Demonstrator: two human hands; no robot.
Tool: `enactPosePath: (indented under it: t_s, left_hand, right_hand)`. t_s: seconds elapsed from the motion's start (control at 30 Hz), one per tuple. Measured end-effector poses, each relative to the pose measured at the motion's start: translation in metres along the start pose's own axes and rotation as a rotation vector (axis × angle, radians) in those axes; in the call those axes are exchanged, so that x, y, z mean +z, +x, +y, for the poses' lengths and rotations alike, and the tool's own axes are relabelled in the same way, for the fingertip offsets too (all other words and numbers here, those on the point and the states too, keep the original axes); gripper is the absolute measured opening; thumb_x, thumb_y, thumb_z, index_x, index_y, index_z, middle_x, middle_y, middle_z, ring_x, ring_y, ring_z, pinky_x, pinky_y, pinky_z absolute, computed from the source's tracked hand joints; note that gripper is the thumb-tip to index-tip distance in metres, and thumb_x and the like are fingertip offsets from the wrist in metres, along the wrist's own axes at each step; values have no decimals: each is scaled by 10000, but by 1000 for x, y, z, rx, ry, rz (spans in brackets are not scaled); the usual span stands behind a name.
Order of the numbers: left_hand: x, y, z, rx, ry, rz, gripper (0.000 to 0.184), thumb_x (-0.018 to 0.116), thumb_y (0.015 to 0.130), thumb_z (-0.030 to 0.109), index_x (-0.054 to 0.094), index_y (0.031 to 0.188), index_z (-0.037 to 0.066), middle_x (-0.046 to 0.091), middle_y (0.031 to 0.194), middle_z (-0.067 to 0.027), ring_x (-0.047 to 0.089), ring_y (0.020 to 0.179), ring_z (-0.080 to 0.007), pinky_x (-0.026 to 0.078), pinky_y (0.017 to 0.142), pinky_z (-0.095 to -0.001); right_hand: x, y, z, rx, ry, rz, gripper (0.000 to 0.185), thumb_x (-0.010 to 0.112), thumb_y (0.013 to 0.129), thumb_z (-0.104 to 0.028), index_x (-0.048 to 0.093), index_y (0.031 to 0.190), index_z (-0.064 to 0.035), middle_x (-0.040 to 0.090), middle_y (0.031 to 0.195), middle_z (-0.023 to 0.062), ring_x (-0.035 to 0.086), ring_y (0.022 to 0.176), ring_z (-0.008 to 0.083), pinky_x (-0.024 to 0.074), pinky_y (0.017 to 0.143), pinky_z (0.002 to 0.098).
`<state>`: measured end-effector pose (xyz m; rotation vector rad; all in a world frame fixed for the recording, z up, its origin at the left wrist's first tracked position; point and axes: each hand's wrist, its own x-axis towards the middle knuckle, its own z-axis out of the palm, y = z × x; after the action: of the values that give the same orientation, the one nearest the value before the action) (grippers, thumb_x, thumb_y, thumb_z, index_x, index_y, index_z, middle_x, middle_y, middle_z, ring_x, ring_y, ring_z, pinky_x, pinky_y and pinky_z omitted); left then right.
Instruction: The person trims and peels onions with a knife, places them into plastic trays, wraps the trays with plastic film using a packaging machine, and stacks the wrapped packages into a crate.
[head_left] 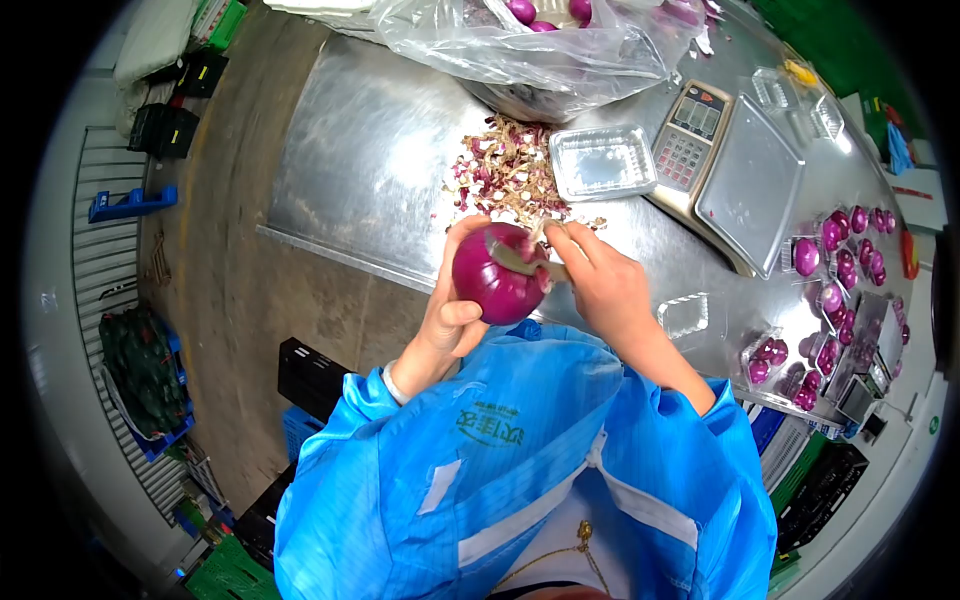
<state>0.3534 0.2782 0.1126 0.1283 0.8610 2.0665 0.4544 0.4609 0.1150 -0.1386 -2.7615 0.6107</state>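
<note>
My left hand is wrapped round a large purple onion above the near edge of the steel table. In my right hand is a small knife, its grey blade lying against the upper part of the onion. Most of the knife's handle is hidden by the fingers. A pale shred of skin shows at the onion's end near my right fingertips. Just beyond both hands, a heap of onion skins and trimmings lies on the table.
A clear plastic tray stands beside the trimmings, with a weighing scale to its right. A plastic bag containing onions is at the back. Several trays of purple onions are at the far right. Black crates stand at lower left.
</note>
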Motion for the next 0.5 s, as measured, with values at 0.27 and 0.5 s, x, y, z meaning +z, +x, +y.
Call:
enactPosePath:
  t_s: [0.27,0.5]
  left_hand:
    - [-27,8,17,911,1175,54,968,931,598,351,349,1348,157,385,1329,-199,519,1210,-385,480,1032,-521]
    - [8,21,-45,785,1163,-192,904,952,605,260,423,1332,165,323,1355,-195,506,1213,-405,471,1013,-521]
  right_hand:
    - [-36,-5,-19,56,568,14,669,775,725,-22,558,1354,-91,635,1252,84,699,844,217,550,633,299]
    - [-6,-27,17,606,1393,-201,842,869,688,-127,467,1424,-56,600,1290,122,605,1105,168,517,893,301]
